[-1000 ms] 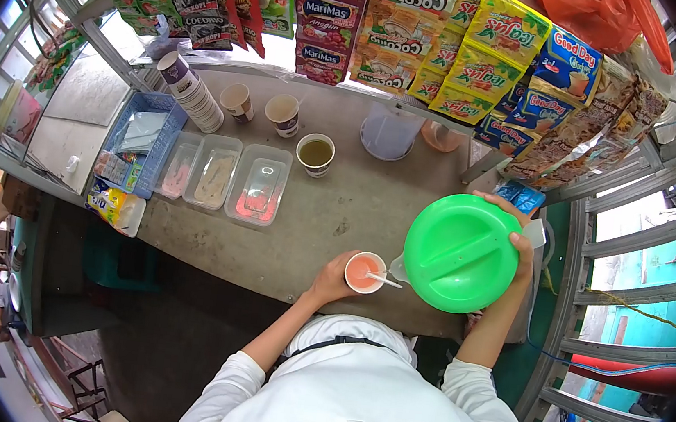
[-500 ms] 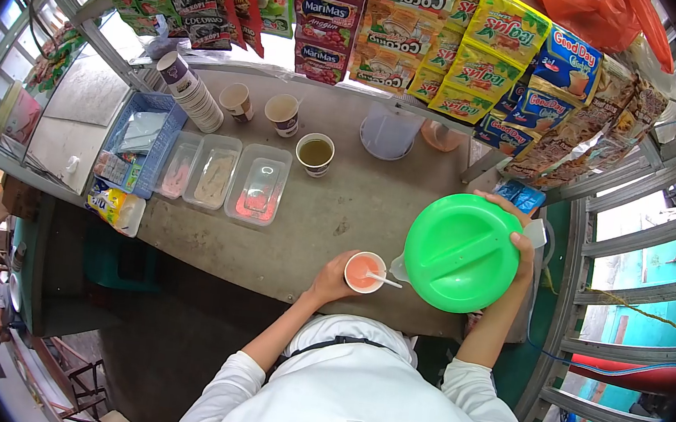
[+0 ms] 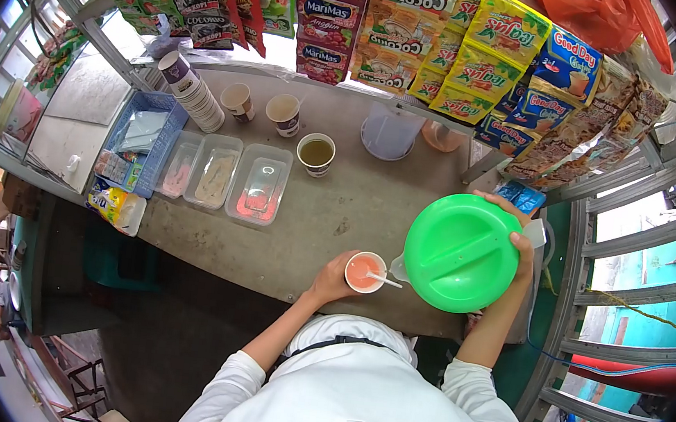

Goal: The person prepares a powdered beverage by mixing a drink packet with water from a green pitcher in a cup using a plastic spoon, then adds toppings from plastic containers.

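My left hand [image 3: 332,280] is wrapped round a paper cup [image 3: 352,286] near the counter's front edge. Inside it is a pinkish-orange drink [image 3: 361,269], and a white plastic spoon [image 3: 383,279] leans out over the rim to the right. My right hand [image 3: 522,245] grips a pitcher with a round green lid [image 3: 462,253] by its right side. The pitcher's clear spout [image 3: 399,268] points left, right beside the cup's rim. Most of the pitcher's body is hidden under the lid.
On the counter [image 3: 304,224] stand a cup of greenish drink [image 3: 315,153], two more paper cups [image 3: 284,114], a cup stack [image 3: 193,95], plastic tubs [image 3: 261,178] of powder and a blue basket [image 3: 146,129]. Drink sachets [image 3: 402,28] hang overhead. A metal railing [image 3: 634,292] borders the right.
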Tool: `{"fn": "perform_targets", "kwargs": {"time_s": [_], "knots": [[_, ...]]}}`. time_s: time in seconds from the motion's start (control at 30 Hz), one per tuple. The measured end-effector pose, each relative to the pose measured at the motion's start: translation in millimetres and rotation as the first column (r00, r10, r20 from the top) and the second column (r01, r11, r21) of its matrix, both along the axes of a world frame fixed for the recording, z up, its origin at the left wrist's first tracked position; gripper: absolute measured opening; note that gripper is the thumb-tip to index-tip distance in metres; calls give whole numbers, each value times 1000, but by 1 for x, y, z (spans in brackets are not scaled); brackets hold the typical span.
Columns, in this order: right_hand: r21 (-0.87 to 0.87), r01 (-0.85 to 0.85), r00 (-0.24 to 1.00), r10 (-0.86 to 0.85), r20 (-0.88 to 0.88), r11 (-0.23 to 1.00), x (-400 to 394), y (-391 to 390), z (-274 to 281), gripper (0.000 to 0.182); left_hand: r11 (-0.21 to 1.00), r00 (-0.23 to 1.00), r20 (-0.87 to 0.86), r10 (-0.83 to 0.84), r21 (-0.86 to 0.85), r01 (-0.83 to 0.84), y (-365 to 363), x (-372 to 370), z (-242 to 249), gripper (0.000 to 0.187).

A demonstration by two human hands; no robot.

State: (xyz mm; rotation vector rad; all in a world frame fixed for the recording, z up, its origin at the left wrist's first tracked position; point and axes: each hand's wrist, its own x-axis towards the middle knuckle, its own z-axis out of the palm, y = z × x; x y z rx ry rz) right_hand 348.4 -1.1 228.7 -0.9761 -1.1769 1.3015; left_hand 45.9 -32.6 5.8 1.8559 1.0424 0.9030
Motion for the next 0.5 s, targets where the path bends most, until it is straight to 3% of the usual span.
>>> {"fn": "perform_targets", "kwargs": {"time_s": [0.5], "knots": [[-11, -18, 1000, 18, 10, 1000, 0, 2, -2, 82, 999, 999, 39, -18, 29, 17, 2, 1, 7, 65]]}}
